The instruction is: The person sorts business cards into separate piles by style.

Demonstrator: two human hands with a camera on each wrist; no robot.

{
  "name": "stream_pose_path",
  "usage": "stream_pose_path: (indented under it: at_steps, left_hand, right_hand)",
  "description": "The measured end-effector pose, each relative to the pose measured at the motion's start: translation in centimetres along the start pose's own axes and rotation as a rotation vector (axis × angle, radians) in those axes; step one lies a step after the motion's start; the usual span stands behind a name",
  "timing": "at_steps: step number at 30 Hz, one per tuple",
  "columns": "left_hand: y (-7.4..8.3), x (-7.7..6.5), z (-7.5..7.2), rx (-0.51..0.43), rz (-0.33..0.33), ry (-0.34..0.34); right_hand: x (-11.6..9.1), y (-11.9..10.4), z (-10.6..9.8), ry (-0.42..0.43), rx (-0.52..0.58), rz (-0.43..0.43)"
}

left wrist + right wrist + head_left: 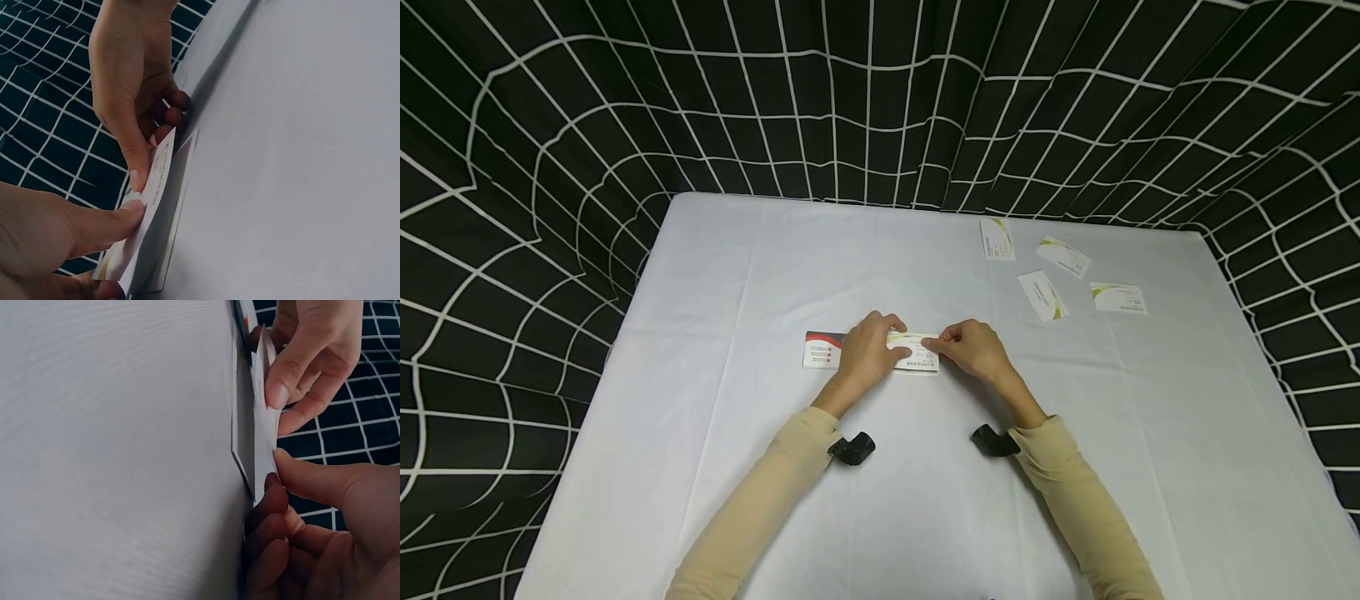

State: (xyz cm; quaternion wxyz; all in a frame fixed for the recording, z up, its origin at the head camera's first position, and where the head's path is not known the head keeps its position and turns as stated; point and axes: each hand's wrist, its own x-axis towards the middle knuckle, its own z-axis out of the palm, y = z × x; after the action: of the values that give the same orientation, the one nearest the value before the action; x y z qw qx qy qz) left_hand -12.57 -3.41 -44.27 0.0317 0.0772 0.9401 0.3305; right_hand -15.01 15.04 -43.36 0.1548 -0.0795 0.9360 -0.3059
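A white business card with a yellow-green curve is raised on its side between both hands. My left hand pinches its left end, thumb on the front. My right hand pinches the right end between thumb and fingers. In the left wrist view the card bends slightly and stands off the cloth. Under it lies another white card, its edge showing; how many cards lie there I cannot tell. Just left of my left hand is a red, dark and white card, partly covered by that hand.
Toward the back right lie several loose cards, including an upright one, a tilted one, another tilted one and a sideways one. A white cloth covers the table. Black white-gridded fabric surrounds it.
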Motion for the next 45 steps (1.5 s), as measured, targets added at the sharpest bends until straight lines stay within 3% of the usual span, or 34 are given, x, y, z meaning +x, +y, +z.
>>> stream_pose_path:
  at_steps: [7,19,26,36,45]
  left_hand:
    - [0.2,-0.4,0.4,0.104,0.037,0.039]
    - [0.5,-0.5,0.7,0.130,0.059,0.047]
    - [0.5,-0.3,1.0,0.202,0.084,0.051]
    - [0.9,-0.4,0.9,0.232,0.106,0.024]
    - [1.1,-0.3,1.2,0.254,0.118,0.075]
  right_hand:
    - [-0.1,-0.1,0.2,-0.012,-0.033,0.000]
    - [-0.2,0.1,0.3,-0.021,-0.076,0.011]
    - [0.0,-0.1,0.4,-0.007,-0.154,0.043]
    - [0.0,0.3,0.4,0.015,-0.141,0.001]
    - [-0.1,0.3,0.1,0.006,-0.130,-0.021]
